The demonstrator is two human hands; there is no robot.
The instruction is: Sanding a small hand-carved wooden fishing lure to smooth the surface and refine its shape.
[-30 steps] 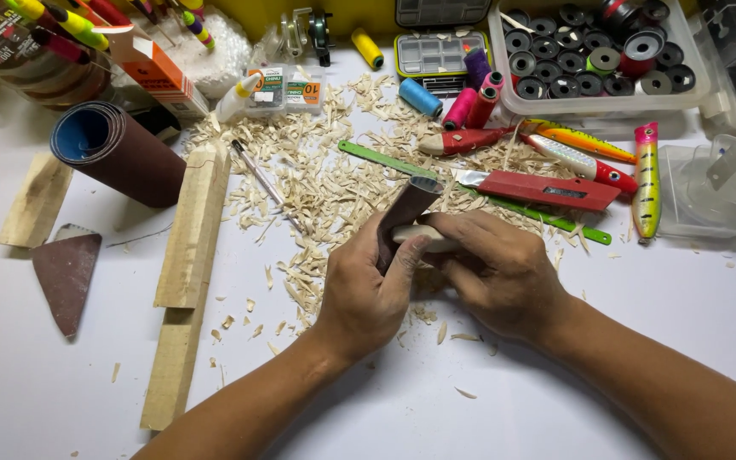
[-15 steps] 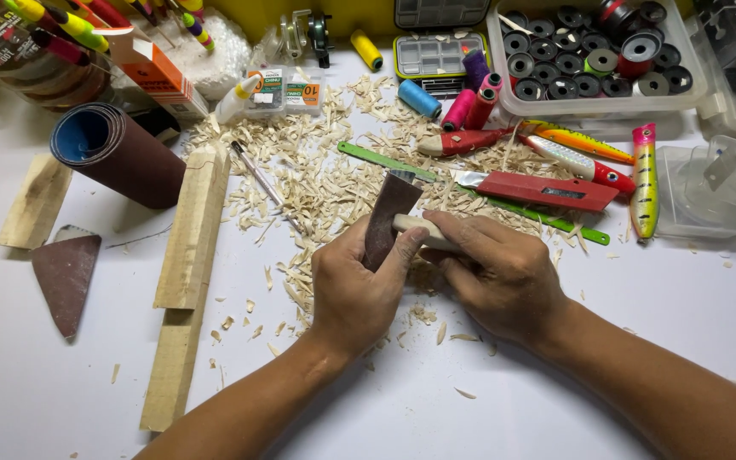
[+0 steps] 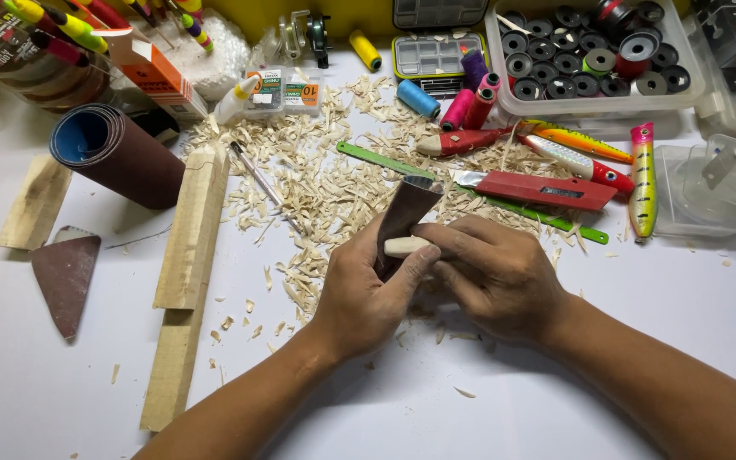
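My left hand (image 3: 364,294) holds a folded strip of dark brown sandpaper (image 3: 408,209) that stands up between thumb and fingers. My right hand (image 3: 491,273) grips a small pale carved wooden piece (image 3: 405,247), whose rounded end pokes out against the sandpaper. Both hands meet above the white table (image 3: 555,409), at the near edge of a spread of wood shavings (image 3: 325,183). Most of the wooden piece is hidden inside my right fist.
A red utility knife (image 3: 547,189), a green saw blade (image 3: 376,159) and painted fishing lures (image 3: 641,179) lie behind the hands. Long wood blocks (image 3: 191,230), a sandpaper roll (image 3: 117,153) and a sandpaper scrap (image 3: 66,273) sit left. A clear bin of spools (image 3: 594,55) stands at the back right.
The sandpaper has tilted more upright in my left hand, and the pale wooden piece has slid out further to the left between the hands.
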